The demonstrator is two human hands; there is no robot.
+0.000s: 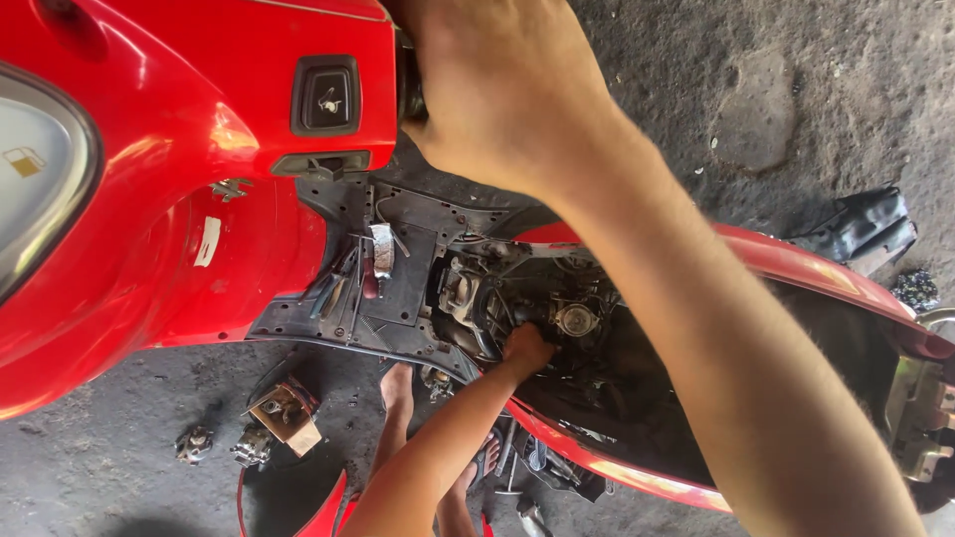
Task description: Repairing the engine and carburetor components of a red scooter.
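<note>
The handlebar grip point(410, 89) is clasped by the right hand point(497, 89); below, the carburetor point(574, 319) is touched by the left hand point(527, 348), fingers curled.

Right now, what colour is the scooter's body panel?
Glossy red body panel, clearest in the head view.

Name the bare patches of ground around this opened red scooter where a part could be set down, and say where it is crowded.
Bare concrete floor lies above the red side panel, left of the black cover. Another bare patch sits below the front fairing. Crowded: loose parts, and the engine bay where the left hand works.
</note>
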